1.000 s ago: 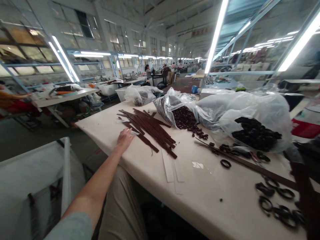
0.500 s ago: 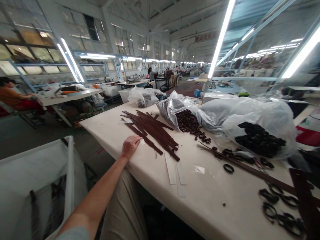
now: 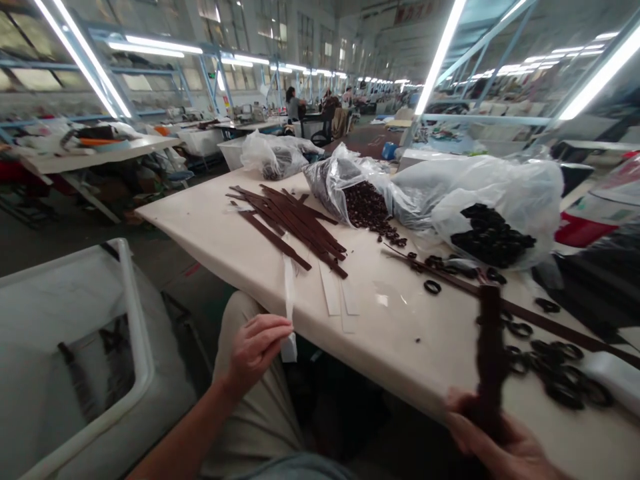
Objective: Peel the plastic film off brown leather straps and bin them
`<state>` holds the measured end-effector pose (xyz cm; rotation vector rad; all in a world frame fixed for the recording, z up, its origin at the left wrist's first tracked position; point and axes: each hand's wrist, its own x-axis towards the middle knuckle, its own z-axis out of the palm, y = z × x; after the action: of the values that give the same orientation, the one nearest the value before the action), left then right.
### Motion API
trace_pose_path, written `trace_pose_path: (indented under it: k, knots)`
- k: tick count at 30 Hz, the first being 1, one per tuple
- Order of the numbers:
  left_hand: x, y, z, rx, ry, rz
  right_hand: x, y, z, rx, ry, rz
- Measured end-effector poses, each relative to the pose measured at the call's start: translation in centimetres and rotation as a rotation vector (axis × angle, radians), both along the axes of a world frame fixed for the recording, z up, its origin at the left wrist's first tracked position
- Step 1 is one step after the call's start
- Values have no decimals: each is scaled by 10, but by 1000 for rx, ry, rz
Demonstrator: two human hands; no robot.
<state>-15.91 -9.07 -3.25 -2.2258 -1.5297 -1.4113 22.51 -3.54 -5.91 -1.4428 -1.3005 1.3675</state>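
My left hand pinches a narrow white strip at the front edge of the table; the strip stands up past the fingers, and its lower end hangs below them. At the right, my right hand is closed round a dark brown strap, held upright and blurred by motion. A fanned pile of dark brown straps lies on the table beyond my left hand. Several flat white strips lie beside that pile. Black rings are heaped close to my right hand.
Clear plastic bags hold small brown pieces and black pieces along the far side of the cream table. A long brown strip runs across the right. A white bin stands at the left. People sit at distant tables.
My left hand has drawn back from the strap pile towards me with the white strip. My right hand has come into view holding a brown strap. The view has tilted downward.
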Motion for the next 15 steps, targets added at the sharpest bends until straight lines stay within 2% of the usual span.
trace_pose_path:
  k: [3,7,12,15]
  knots:
    - [7,-12,1,-10,-22,5,-57,-12,15,-139,119,225]
    - [14,-21,-3,-16,-55,52,-114,-17,24,-189,284,359]
    - [26,-23,-5,-55,-51,43,-146,-25,18,-190,294,419]
    - [35,-20,-8,-38,-42,5,-157,-31,14,-249,320,473]
